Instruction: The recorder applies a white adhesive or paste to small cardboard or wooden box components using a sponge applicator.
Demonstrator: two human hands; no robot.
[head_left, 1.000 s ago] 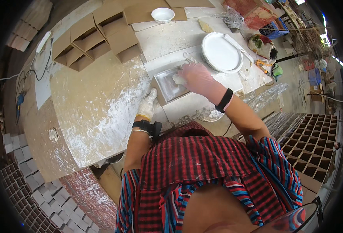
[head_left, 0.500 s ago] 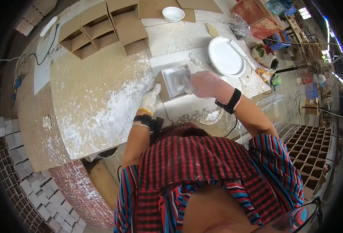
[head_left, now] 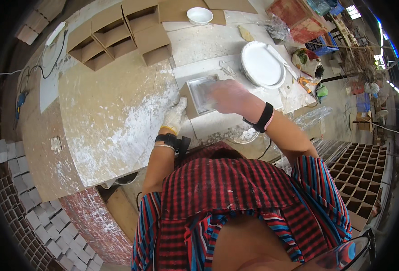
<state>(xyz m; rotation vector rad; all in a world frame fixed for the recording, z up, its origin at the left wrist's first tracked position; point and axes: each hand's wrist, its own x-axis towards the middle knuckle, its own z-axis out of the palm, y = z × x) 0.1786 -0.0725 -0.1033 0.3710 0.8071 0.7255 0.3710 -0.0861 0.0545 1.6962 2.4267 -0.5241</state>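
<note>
A small open cardboard box point(head_left: 186, 92) with a whitish, smeared inside point(head_left: 201, 97) lies on the worktable. My left hand point(head_left: 176, 116), in a pale knitted glove with a yellow cuff, holds the box at its left side. Bare and closed, my right hand point(head_left: 231, 97) is over the box's right part, its fingertips blurred by motion. Whatever it grips is hidden. To the right of the box stands a round white tub point(head_left: 263, 63) of white paste, with a whitened flat stick point(head_left: 280, 59) across its rim.
Several empty cardboard boxes point(head_left: 147, 34) stand at the far left, beside a white bowl point(head_left: 200, 16). White smears cover the board point(head_left: 113, 104). A crumpled plastic bag point(head_left: 278, 30) and orange-handled tool point(head_left: 305, 82) lie at the right. Divided boxes point(head_left: 360, 176) stand lower right.
My right hand has moved left across the inside of the box. My left hand stays at the box's side.
</note>
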